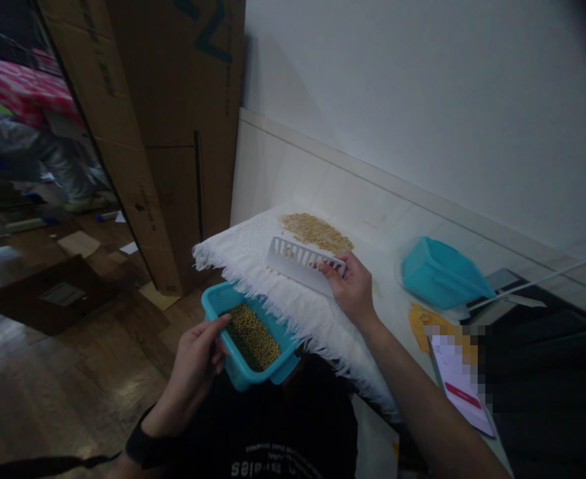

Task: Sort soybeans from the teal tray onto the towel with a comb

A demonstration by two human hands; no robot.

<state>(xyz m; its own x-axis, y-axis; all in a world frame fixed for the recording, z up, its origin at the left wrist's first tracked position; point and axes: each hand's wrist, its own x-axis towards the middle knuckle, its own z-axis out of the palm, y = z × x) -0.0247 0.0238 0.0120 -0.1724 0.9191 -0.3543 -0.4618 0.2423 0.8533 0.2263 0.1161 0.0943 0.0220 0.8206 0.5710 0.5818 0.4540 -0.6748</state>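
My left hand (193, 366) is closed on the near rim of a blue plastic tub (243, 376) partly filled with yellowish beans (253, 336), held just below the table's edge. My right hand (351, 287) grips a white slotted scraper (298, 263) that lies flat on a white fringed cloth (293, 303). Beyond the scraper, a pile of beans (316, 231) rests on the cloth near the wall. A few loose beans sit beside the scraper's blade.
A second blue tub (439, 273) stands on the table to the right, near orange paper (420, 320) and a white leaflet (459, 386). Tall cardboard boxes (173, 133) lean against the wall at left. Wooden floor (48, 372) lies below.
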